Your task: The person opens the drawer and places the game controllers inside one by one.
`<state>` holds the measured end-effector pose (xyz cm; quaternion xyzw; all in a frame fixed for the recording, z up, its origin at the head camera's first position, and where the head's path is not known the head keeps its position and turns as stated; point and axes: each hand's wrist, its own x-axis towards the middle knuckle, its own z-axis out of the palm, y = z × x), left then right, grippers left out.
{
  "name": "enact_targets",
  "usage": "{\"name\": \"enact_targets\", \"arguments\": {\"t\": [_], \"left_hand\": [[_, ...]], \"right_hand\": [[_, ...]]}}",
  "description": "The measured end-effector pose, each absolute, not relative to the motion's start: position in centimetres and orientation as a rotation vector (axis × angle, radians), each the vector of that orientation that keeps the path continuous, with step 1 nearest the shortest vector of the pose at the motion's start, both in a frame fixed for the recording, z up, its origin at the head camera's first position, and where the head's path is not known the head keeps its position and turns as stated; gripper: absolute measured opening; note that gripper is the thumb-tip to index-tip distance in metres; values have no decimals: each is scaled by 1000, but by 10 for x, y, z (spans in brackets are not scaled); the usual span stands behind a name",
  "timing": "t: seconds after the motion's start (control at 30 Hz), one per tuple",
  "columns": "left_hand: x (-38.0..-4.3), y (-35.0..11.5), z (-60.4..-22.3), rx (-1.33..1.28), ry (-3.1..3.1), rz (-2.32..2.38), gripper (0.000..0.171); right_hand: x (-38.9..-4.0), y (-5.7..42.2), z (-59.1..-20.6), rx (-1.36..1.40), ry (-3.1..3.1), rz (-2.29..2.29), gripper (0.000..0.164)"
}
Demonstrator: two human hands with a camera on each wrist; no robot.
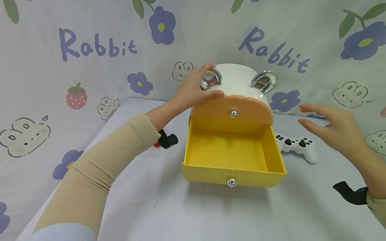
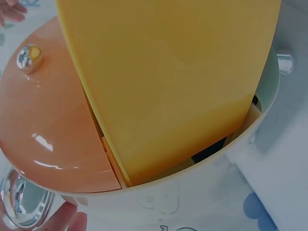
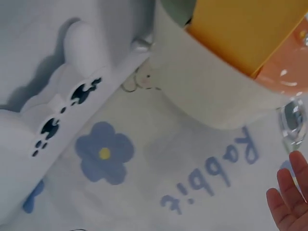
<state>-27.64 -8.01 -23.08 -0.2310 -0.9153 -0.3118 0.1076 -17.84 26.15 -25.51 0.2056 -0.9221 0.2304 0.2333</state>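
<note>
A white drawer box [image 1: 235, 74] with chrome loop ears stands on the table. Its orange upper drawer [image 1: 210, 108] is pushed in and has a round silver knob. Below it, a yellow drawer [image 1: 232, 177] is pulled far out, its bare floor showing. My left hand [image 1: 195, 89] holds the box's top left corner, fingers around the left chrome ear [image 1: 212, 79] and thumb across the front. In the left wrist view, only some fingertips show beside that ear. My right hand [image 1: 337, 125] hovers right of the box, fingers apart from the thumb, touching nothing.
A white game controller [image 1: 297, 144] lies on the table [image 1: 232, 228] just right of the yellow drawer. Something small and red [image 1: 157, 145] shows partly behind my left wrist. A patterned cloth [image 1: 103, 9] hangs behind the table.
</note>
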Motion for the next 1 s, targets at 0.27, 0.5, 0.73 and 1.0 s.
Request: {"name": "enact_targets", "arguments": {"t": [0.27, 0.5, 0.73, 1.0], "left_hand": [[-276, -80, -231, -678, -2689, -919, 78], [-276, -80, -231, -692, -2684, -930, 77], [-276, -81, -232, -691, -2682, -941, 77], [-276, -80, -231, -677, -2692, -919, 76]], "right_hand": [[-200, 287, -273, 530, -2740, 609, 45], [-219, 310, -301, 500, -2907, 597, 53], [-231, 322, -322, 488, -3012, 604, 59], [-239, 325, -343, 565, -3105, 718, 64]]}}
